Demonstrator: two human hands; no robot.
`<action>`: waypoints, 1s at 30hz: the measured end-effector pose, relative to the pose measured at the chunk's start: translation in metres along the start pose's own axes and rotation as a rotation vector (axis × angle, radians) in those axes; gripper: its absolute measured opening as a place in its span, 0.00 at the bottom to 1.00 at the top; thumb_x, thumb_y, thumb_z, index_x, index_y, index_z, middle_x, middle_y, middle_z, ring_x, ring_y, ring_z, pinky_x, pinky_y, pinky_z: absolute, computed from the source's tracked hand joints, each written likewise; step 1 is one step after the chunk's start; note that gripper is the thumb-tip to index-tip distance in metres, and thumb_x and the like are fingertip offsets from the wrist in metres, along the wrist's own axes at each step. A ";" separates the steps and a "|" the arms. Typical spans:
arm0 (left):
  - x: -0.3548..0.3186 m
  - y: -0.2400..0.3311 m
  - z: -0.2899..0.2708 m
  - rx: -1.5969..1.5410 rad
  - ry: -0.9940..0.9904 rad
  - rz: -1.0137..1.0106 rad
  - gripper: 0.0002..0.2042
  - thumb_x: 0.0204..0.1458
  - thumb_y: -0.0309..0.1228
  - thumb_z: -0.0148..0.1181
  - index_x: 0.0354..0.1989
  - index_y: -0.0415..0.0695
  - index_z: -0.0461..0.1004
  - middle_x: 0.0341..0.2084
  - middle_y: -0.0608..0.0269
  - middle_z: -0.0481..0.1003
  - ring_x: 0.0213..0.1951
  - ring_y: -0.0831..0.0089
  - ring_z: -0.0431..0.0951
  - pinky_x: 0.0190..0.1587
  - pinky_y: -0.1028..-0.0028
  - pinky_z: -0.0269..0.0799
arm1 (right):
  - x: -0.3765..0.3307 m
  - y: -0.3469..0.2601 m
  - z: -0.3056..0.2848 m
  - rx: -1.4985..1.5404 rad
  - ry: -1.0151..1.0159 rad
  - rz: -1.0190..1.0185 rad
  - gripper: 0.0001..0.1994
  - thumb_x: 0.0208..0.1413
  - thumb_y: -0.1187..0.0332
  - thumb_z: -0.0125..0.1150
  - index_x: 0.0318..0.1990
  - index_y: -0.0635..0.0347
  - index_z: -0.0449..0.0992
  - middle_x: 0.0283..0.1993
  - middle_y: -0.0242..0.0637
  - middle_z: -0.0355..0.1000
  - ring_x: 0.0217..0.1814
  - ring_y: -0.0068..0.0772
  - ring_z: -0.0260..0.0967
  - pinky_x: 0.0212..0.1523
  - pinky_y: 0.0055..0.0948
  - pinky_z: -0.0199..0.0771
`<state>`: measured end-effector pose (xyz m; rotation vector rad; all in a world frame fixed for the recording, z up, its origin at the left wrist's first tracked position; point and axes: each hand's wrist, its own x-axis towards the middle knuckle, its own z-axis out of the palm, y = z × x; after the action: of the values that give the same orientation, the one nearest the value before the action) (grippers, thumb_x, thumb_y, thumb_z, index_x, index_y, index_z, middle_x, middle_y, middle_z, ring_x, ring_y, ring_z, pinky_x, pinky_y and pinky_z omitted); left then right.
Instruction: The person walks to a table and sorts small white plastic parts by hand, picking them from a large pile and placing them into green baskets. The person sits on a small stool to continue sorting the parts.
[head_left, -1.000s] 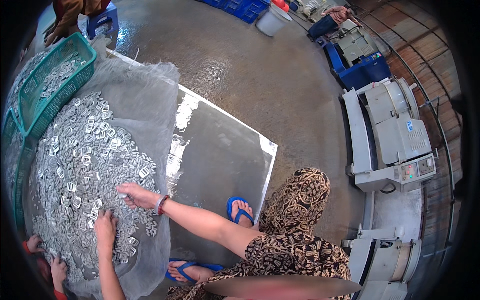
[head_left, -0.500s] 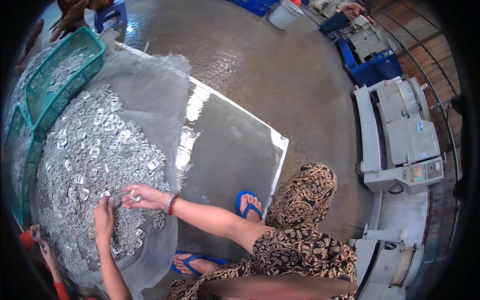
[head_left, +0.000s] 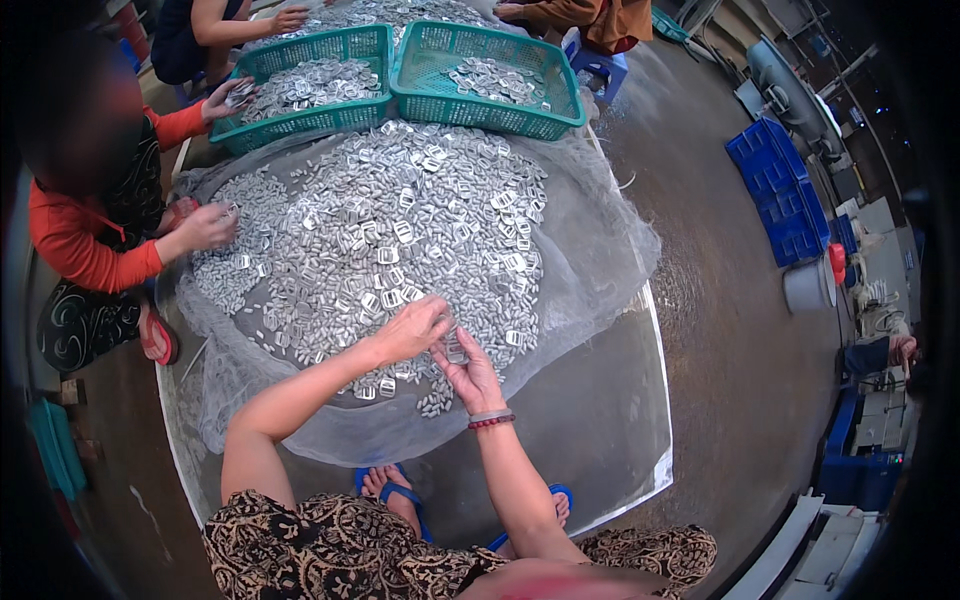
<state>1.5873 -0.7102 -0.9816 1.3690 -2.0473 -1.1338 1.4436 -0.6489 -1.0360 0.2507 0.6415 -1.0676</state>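
Note:
A large heap of grey metal buckles (head_left: 388, 256) and small oval metal pellets (head_left: 436, 402) lies spread on a translucent mesh sheet (head_left: 590, 262). Over the near edge of the heap, my right hand (head_left: 476, 382) is turned palm up, its fingers and thumb closed around a metal buckle (head_left: 455, 350). Just to its left, my left hand (head_left: 414, 328) has its fingertips pinched together, close to the right hand's fingers. Whatever those left fingertips hold, if anything, is hidden.
Two green plastic baskets (head_left: 562, 122) with buckles stand beyond the heap. At the left a co-worker in an orange sleeve (head_left: 120, 268) reaches to the heap; others sit at the far side. Blue crates (head_left: 775, 185) and a grey bucket (head_left: 808, 288) stand on the right-hand floor.
My view has swung left, bringing the heap, baskets and co-workers toward the middle. Both hands have stayed close together over the heap, and the right still holds a buckle.

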 end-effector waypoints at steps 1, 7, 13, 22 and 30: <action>-0.001 0.001 0.003 0.049 -0.075 -0.072 0.10 0.54 0.32 0.51 0.35 0.36 0.69 0.32 0.49 0.69 0.36 0.53 0.72 0.40 0.63 0.68 | 0.003 0.000 -0.005 0.031 0.021 0.038 0.13 0.58 0.69 0.53 0.49 0.64 0.68 0.50 0.43 0.69 0.53 0.41 0.67 0.59 0.43 0.65; -0.019 0.021 -0.002 -0.020 0.091 0.090 0.09 0.55 0.27 0.50 0.42 0.38 0.69 0.34 0.51 0.67 0.35 0.56 0.72 0.38 0.64 0.69 | -0.006 0.012 -0.028 0.203 -0.075 0.007 0.12 0.58 0.70 0.47 0.47 0.67 0.67 0.51 0.48 0.66 0.57 0.47 0.62 0.60 0.47 0.63; -0.058 0.062 -0.008 0.216 -0.001 0.320 0.13 0.51 0.30 0.57 0.46 0.45 0.70 0.39 0.58 0.69 0.43 0.59 0.72 0.46 0.63 0.67 | -0.049 0.046 -0.021 0.281 -0.097 0.125 0.17 0.59 0.59 0.47 0.51 0.58 0.66 0.54 0.43 0.65 0.58 0.43 0.62 0.58 0.48 0.64; -0.067 -0.001 -0.053 0.291 0.194 0.309 0.15 0.53 0.35 0.55 0.48 0.47 0.70 0.45 0.57 0.67 0.53 0.59 0.65 0.56 0.60 0.60 | 0.011 0.051 0.015 -1.213 0.239 -0.109 0.20 0.55 0.58 0.55 0.50 0.62 0.69 0.49 0.40 0.71 0.50 0.37 0.69 0.48 0.37 0.71; -0.041 -0.110 -0.064 0.370 0.365 0.180 0.12 0.56 0.33 0.48 0.45 0.42 0.72 0.41 0.50 0.72 0.45 0.54 0.72 0.47 0.62 0.68 | 0.154 -0.125 0.184 -0.526 -0.377 -0.377 0.27 0.58 0.51 0.42 0.57 0.63 0.62 0.56 0.49 0.64 0.57 0.50 0.60 0.57 0.46 0.61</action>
<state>1.7118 -0.7187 -1.0309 1.3955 -2.1134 -0.4033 1.4516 -0.9103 -0.9685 -0.5359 0.6144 -1.2202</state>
